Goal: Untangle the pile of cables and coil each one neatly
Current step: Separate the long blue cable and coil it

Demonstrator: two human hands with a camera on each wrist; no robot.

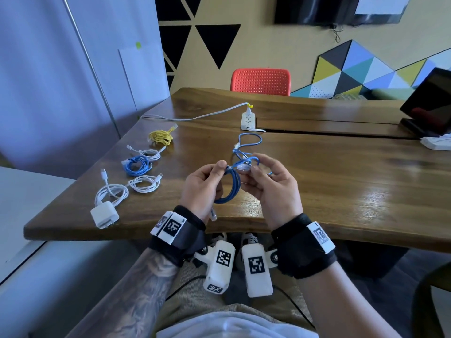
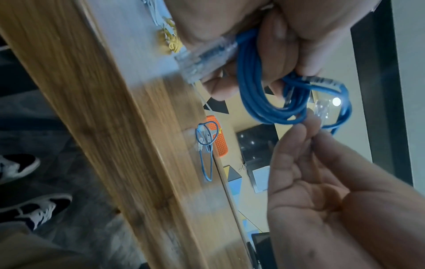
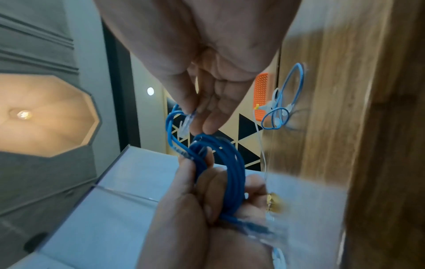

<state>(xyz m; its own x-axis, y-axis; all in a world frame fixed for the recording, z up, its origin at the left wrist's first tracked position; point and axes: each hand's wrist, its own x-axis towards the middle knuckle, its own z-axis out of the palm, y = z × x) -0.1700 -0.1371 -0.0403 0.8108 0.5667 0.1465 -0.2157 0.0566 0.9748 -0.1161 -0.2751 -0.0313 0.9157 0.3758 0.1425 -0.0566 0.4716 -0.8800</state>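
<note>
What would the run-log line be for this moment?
left hand: holds blue cable coil | right hand: pinches its clear plug | thin blue cable: uncoiled on table

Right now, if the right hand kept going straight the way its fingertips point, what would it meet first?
The right hand pinches a clear plug and points left toward the left hand. It would probably first meet the blue coil held there, then the left thumb. Depth looks close, though not certain.

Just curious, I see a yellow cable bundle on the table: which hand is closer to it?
The left hand is closer. The yellow cable lies beyond it, out to its left; the right hand is farther off on the other side.
</note>
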